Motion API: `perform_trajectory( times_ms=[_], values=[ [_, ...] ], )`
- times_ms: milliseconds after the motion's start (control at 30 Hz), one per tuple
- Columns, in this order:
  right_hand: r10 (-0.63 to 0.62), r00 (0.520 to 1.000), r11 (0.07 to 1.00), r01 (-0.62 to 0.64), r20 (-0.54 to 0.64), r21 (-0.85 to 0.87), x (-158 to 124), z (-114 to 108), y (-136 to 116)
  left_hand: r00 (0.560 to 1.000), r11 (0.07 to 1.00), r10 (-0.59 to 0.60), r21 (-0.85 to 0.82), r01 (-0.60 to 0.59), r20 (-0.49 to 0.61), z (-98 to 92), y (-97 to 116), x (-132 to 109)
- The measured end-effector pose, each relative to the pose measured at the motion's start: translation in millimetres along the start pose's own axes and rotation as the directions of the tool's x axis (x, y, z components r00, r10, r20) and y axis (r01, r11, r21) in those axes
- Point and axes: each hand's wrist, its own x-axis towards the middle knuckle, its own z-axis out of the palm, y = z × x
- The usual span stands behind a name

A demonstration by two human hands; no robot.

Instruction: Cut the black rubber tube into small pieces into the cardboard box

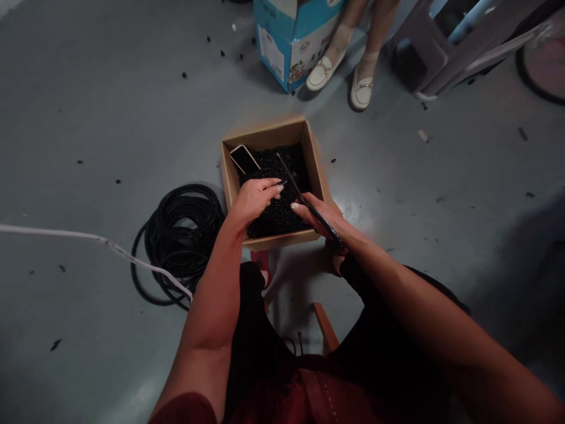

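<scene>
For clean handling, the strip (326, 225) is best held steady by the right hand (321, 208), with its far end angled over the box (318, 168), so that anything loosened is caught inside. The small piece (283, 182) should be pinched lightly near its end, and the left fingertips are best held clear of the strip's edge, since whether it is sharp cannot be told. Both wrists should be held low and apart, so that neither view nor movement is blocked.

The small piece is gripped between the thumb and fingers of the left hand (257, 198), above the black heap (271, 219) in the box. The strip is clasped in the right hand; it is laid slantwise, its far end just beyond the left fingertips and its near end along the right wrist. The phone (245, 158) is propped in the far left corner, just beyond the left hand, and should not be knocked.
</scene>
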Motion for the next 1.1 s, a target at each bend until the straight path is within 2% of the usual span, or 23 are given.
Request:
perform_trajectory(
  times_ms=[467,900,1100],
  values=[
    [0.069,0.998,0.994,-0.069,-0.003,-0.087,-1.4,-1.6,-8.3,1.000,1.000,-0.012,-0.006,0.012,-0.003,-0.5,-1.8,-0.1],
    [0.045,0.999,0.993,-0.044,0.002,-0.109,2.1,4.1,-2.7,1.000,1.000,-0.006,0.011,0.005,0.018,-1.1,-3.9,0.4],
    [0.053,0.999,0.994,-0.052,0.012,-0.096,5.6,11.0,4.4,0.999,0.996,-0.017,0.089,0.014,0.034,-0.9,-10.4,2.9]
  ],
)
